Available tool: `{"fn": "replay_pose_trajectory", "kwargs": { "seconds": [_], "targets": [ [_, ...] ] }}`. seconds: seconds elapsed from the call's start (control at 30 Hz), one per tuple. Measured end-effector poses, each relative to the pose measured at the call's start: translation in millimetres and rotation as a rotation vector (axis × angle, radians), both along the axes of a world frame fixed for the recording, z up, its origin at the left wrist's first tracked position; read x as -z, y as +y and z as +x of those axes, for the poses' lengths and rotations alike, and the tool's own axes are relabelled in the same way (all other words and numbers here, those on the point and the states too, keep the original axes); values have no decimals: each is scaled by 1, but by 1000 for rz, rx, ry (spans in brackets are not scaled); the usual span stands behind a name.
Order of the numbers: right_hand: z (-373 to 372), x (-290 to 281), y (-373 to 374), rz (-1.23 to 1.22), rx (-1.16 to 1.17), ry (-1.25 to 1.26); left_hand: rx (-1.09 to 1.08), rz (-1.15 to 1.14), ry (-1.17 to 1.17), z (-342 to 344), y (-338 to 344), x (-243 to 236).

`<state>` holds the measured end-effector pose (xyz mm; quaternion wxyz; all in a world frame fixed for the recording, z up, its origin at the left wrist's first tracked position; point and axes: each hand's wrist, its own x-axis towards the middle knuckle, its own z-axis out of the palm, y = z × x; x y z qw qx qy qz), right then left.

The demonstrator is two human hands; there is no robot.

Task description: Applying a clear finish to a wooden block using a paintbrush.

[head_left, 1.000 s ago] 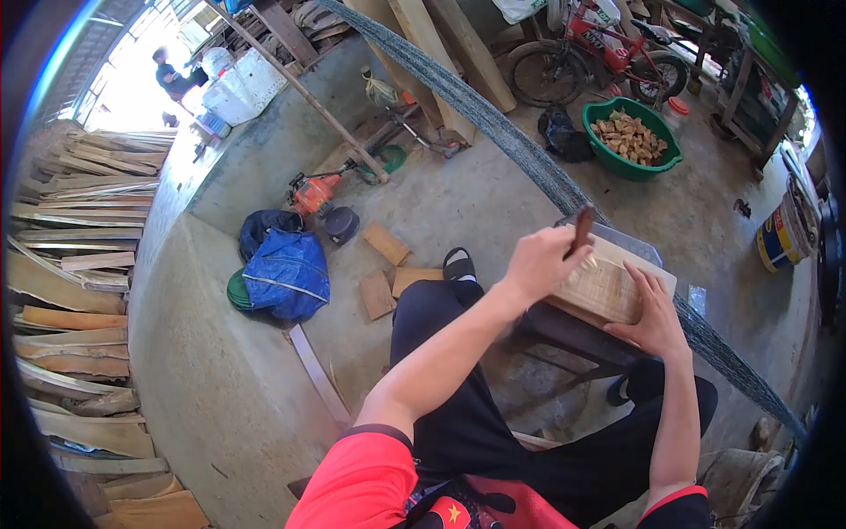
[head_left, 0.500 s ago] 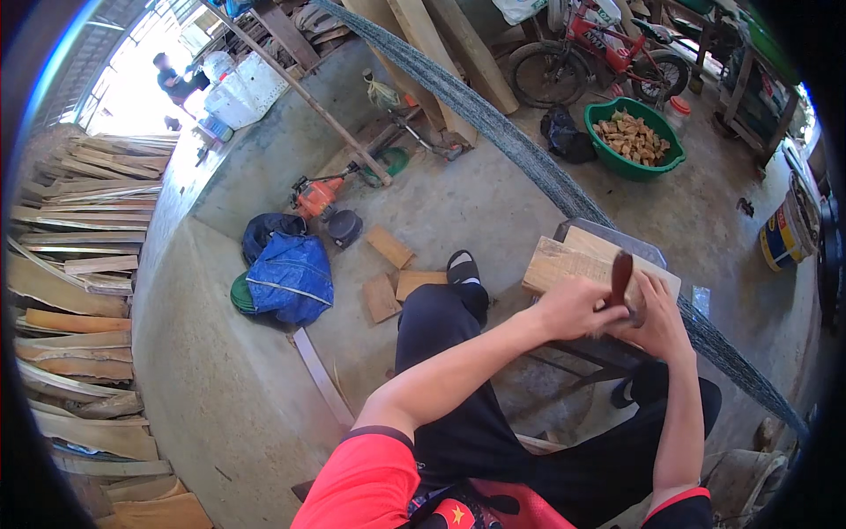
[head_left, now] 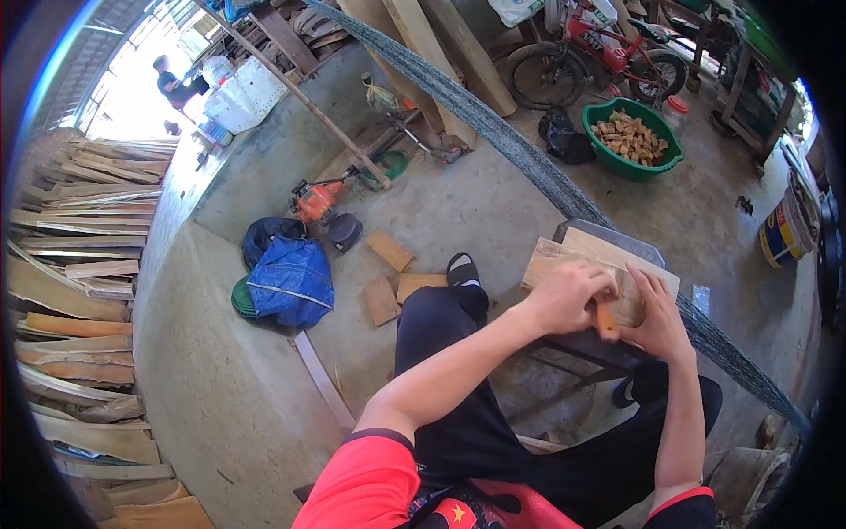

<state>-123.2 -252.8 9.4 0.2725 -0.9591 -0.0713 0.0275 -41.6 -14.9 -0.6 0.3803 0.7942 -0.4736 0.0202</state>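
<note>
Closed around a tool with a brown wooden handle [head_left: 606,323] is my left hand [head_left: 564,295]. The handle's end points down toward me; the tool's working end is hidden under the fingers. Below and beside this hand lies a pale wooden block [head_left: 548,261], resting on a small dark stool [head_left: 636,249]. My right hand [head_left: 659,322] grips the block's right end, fingers stretched over the top and thumb apart on the near side. A second pale board [head_left: 599,250] lies along the far side of the block.
A grey hammock [head_left: 520,154] stretches diagonally past the stool. Loose wood pieces [head_left: 389,249] lie by my foot, near a blue bag [head_left: 291,280] and an orange motor tool [head_left: 315,201]. Farther off are a green basin [head_left: 631,167] of wood chunks and a red bicycle [head_left: 604,48].
The tool in my left hand has swung from standing upright to its handle pointing down toward me. My left hand has turned and shifted slightly; my right hand remains on the block.
</note>
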Motion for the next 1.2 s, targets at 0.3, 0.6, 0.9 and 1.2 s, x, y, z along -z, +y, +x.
{"fn": "replay_pose_trajectory", "kwargs": {
  "seconds": [0.3, 0.6, 0.9, 1.2],
  "targets": [
    [0, 0, 3, -7, -1, -15, -268, -12, 243, 9, 6, -2],
    [0, -1, 1, 0, -5, -7, -126, 24, -196, 5, 6, 12],
    [0, 15, -6, -27, 14, -36, 68, -135, 486, -21, -20, 10],
    [-4, -2, -26, -47, -34, 33, -266, -149, -114, 12, -17, 20]
  ]
}}
